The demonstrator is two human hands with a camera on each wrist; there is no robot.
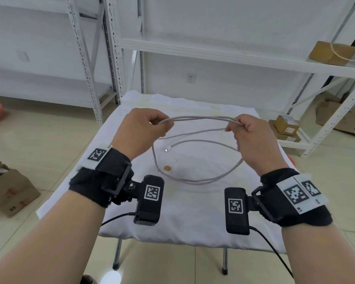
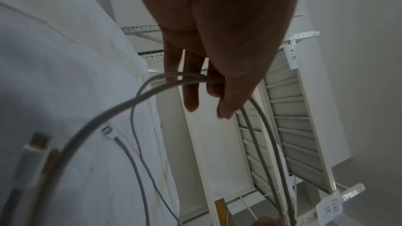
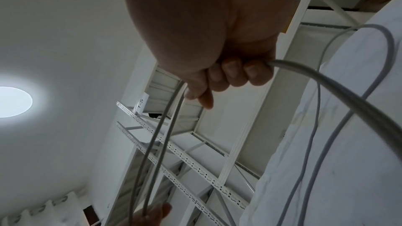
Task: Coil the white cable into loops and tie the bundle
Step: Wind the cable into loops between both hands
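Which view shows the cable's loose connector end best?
The left wrist view: the connector lies close and sharp on the white cloth, its metal tip distinct. The head view shows the same connector small, below the strands stretched between the left hand and right hand. The right wrist view shows only cable.

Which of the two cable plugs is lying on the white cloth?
The small plug between the hands lies on the white cloth. The bigger plug hangs near the left wrist camera, off the cloth.
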